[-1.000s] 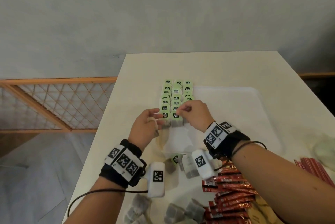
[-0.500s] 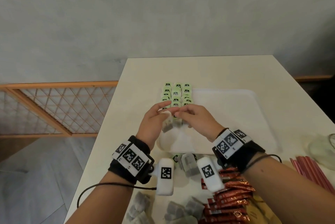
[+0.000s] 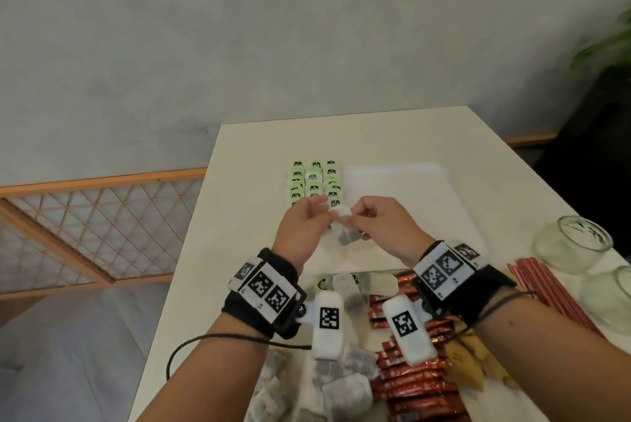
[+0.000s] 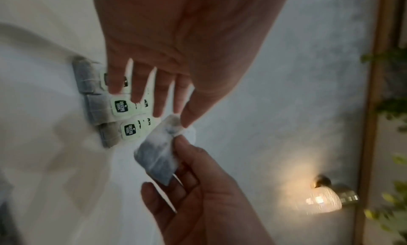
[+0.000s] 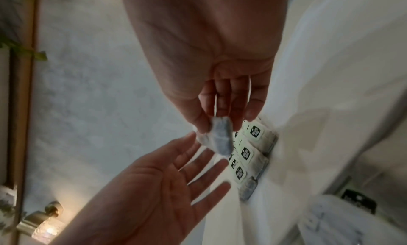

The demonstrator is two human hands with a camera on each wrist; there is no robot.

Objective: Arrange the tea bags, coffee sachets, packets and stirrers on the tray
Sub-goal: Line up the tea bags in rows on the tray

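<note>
While the right hand (image 3: 379, 227) is pinching a small grey paper tea bag (image 3: 345, 232) above the white plastic tray (image 3: 403, 189), the open left hand (image 3: 300, 233) is hovering alongside, rows of green-tagged tea bags (image 3: 316, 182) lying just beyond.

The head camera looks steeply down from above at the table (image 3: 392, 145); each wrist camera looks along its palm from very close, tilted up to the wall. All three share the tea bag rows (image 3: 316, 182) (image 4: 123, 116) (image 5: 249, 149).
</note>
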